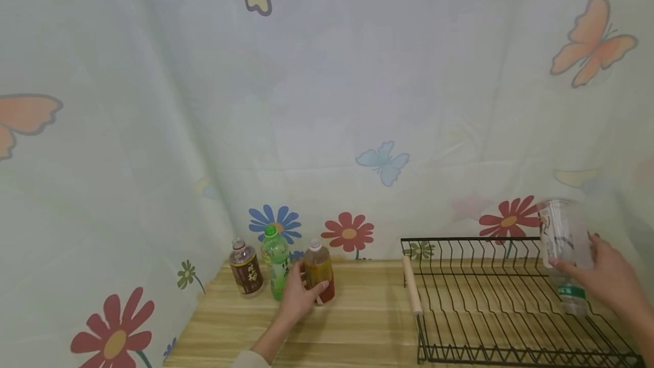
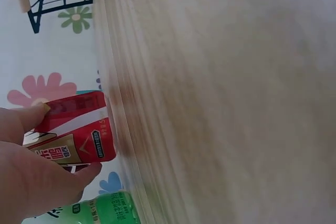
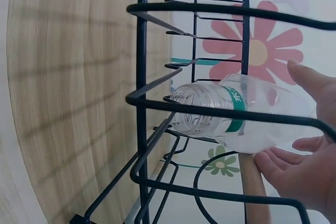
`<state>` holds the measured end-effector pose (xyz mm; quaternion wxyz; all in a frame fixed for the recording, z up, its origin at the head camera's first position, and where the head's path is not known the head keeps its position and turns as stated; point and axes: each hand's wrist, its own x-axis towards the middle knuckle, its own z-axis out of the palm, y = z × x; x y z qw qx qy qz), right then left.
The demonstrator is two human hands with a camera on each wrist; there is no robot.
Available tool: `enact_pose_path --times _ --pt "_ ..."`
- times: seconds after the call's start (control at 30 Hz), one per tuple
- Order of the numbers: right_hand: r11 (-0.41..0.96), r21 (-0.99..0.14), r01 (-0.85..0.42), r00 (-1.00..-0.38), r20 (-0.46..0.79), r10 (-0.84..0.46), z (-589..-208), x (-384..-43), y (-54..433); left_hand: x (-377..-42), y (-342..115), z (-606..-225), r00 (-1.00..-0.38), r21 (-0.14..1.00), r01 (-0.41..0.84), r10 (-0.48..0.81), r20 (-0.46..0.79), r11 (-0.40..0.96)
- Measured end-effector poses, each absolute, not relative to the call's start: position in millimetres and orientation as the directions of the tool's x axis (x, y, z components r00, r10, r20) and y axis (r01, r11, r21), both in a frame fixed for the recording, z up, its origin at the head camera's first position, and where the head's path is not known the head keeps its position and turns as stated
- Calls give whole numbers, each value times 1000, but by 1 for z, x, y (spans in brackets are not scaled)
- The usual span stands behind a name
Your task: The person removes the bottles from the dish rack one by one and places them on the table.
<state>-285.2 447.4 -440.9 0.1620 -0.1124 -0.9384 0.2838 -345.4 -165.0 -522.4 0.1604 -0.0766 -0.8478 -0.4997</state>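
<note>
Bottle [image 2: 86, 129] with a red label is clasped in the left hand [image 1: 300, 298]. The right hand [image 1: 608, 271] grips an upended clear plastic bottle [image 3: 252, 98] near the wire rack's [image 1: 470, 239] right edge.

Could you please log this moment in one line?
Left hand: grips red bottle | right hand: holds clear bottle neck-down at rack

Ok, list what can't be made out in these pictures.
Right wrist: part of the clear bottle, behind a wire of the black rack.
Left wrist: part of the green bottle, cut off by the lower edge.
Head: far fingertips of the left hand, hidden by the gripped bottle.
Head: markings on the clear bottle, blurred.
</note>
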Motion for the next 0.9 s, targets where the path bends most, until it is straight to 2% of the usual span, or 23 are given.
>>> enact_pose_path --times 0.2,0.37,0.6,0.9 --pt "802 -589 106 -931 224 287 -439 -285 447 -346 -167 -522 -939 827 290 -22 342 481" --pt "823 -564 64 -932 261 251 -441 -285 449 -347 -168 -523 -943 824 288 -6 333 489" --pt "821 -563 99 -916 270 296 -450 -285 445 -345 -169 -526 -954 835 252 -17 299 490" --pt "809 -584 66 -922 274 273 -453 -286 441 -347 -169 -528 -950 824 257 -24 311 506"
